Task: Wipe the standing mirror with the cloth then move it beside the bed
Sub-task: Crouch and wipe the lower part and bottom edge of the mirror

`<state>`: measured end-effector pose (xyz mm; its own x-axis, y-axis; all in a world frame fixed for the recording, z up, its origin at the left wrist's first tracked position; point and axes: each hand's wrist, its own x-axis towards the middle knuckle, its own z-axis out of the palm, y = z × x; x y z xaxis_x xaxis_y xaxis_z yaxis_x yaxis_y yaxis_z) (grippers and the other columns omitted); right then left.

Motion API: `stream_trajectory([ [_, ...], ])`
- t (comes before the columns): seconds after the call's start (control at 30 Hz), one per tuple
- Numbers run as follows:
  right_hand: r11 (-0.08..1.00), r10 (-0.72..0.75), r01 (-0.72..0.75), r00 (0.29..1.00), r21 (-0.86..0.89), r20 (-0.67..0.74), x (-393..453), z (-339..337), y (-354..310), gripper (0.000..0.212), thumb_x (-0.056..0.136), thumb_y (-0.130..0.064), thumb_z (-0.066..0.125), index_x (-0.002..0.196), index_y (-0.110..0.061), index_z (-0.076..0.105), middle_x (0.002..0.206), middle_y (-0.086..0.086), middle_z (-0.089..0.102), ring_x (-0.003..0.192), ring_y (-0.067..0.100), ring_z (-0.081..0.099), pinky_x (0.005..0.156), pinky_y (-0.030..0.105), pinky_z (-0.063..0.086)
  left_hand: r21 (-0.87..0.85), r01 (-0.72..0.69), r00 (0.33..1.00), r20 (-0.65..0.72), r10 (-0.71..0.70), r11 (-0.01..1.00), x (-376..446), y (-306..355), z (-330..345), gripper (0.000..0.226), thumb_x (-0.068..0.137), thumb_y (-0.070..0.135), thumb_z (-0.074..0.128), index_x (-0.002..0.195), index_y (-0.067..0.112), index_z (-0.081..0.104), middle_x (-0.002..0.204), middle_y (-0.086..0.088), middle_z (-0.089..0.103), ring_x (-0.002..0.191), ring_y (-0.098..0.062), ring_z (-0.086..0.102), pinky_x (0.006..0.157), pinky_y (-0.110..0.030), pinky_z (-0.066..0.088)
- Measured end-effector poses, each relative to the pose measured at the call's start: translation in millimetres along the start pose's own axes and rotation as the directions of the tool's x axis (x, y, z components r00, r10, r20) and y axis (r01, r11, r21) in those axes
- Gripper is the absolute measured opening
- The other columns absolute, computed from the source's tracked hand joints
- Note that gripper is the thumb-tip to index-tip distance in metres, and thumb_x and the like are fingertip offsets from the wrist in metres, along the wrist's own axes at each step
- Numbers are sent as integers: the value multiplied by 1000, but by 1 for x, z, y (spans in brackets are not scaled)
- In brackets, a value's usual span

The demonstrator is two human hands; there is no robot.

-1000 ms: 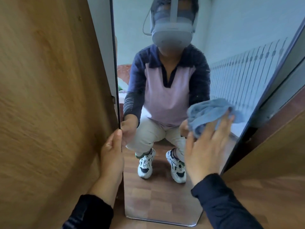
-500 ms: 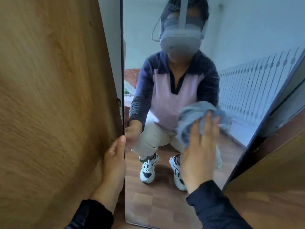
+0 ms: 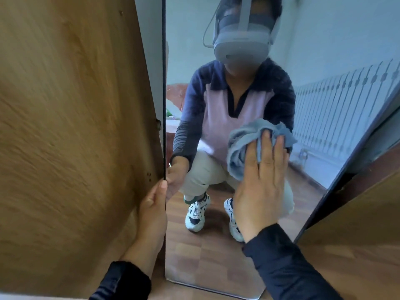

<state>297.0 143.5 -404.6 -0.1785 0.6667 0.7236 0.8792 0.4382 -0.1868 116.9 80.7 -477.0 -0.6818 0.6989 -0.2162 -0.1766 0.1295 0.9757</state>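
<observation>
I see the wooden panel [image 3: 71, 126] filling the left of the view, much as it did a second ago, though the view has shifted so that its edge now sits further right. The standing mirror [image 3: 194, 256] stands upright just beside that panel on the wooden floor [image 3: 357, 267]; its bottom edge, in view a second ago, now lies close to the bottom of the frame. A second wooden panel [image 3: 368, 213] flanks the mirror's right edge.

My right hand [image 3: 259, 191] lies flat, fingers straight and apart, pressing the blue cloth [image 3: 242, 146] against the glass. A second ago the cloth was bunched further toward the mirror's right edge, with the fingers slanting that way; now the hand has come inward and points straight up, the cloth gathered above and left of the fingertips.

My left hand [image 3: 153, 215] keeps its grip on the mirror's left edge, thumb on the front of the dark frame and fingers wrapped behind, unchanged from before.
</observation>
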Motion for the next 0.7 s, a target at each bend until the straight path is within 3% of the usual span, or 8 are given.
stream_trajectory([
  [0.1,991,-134,130,984,40,120,-7,16,-37,64,93,-5,41,156,-5,28,166,18,15,154,38,7,124,57,10,-59,-28,999,30,29,998,-2,0,1,21,102,35,51,97,36,71,104,15,75,105,-5,68,95,-26,50],
  [0.17,966,-258,254,941,49,219,-19,30,-53,70,94,-17,47,158,-8,20,167,16,12,154,38,7,124,57,7,-86,-66,995,74,72,994,-3,2,3,27,105,26,45,107,25,72,104,9,77,101,-5,71,88,-20,53],
  [0.3,916,-371,400,871,-26,322,-41,36,-41,67,96,-15,40,159,-11,21,168,10,13,154,33,12,123,61,4,-39,-89,991,92,93,995,3,-6,-5,28,104,33,48,112,23,72,110,2,76,105,-12,69,96,-35,52],
  [0.37,957,-245,278,932,-89,268,-51,28,-11,66,93,-9,44,157,-12,27,166,8,22,154,32,16,120,64,13,32,-107,992,64,105,994,5,-10,-8,25,101,38,53,111,24,71,107,4,74,102,-5,68,99,-37,50],
  [0.47,985,32,-3,987,-173,160,-64,7,31,62,91,-3,48,152,-14,38,163,5,29,150,35,21,115,62,28,63,-120,992,37,118,991,6,-14,-10,14,101,32,54,107,31,67,99,20,67,89,16,62,90,-24,47],
  [0.57,984,153,-149,988,-97,29,-65,1,34,52,95,-1,36,143,-12,50,160,4,29,128,36,35,108,47,43,54,-101,994,33,100,993,9,-18,-11,12,100,36,55,99,36,68,103,19,68,102,2,63,97,-29,47],
  [0.63,975,222,-222,975,-7,-8,-60,7,21,54,86,8,46,136,-10,57,150,10,32,121,35,36,103,42,47,63,-103,995,14,102,993,11,-20,-9,14,100,36,56,106,33,68,108,11,70,107,-8,64,99,-32,47],
  [0.7,975,202,-202,979,94,9,-55,14,4,56,82,7,53,134,-14,51,140,11,35,121,35,39,100,40,45,65,-97,995,-7,98,993,12,-21,-7,16,99,37,56,111,33,66,111,6,70,109,-12,65,100,-34,48],
])
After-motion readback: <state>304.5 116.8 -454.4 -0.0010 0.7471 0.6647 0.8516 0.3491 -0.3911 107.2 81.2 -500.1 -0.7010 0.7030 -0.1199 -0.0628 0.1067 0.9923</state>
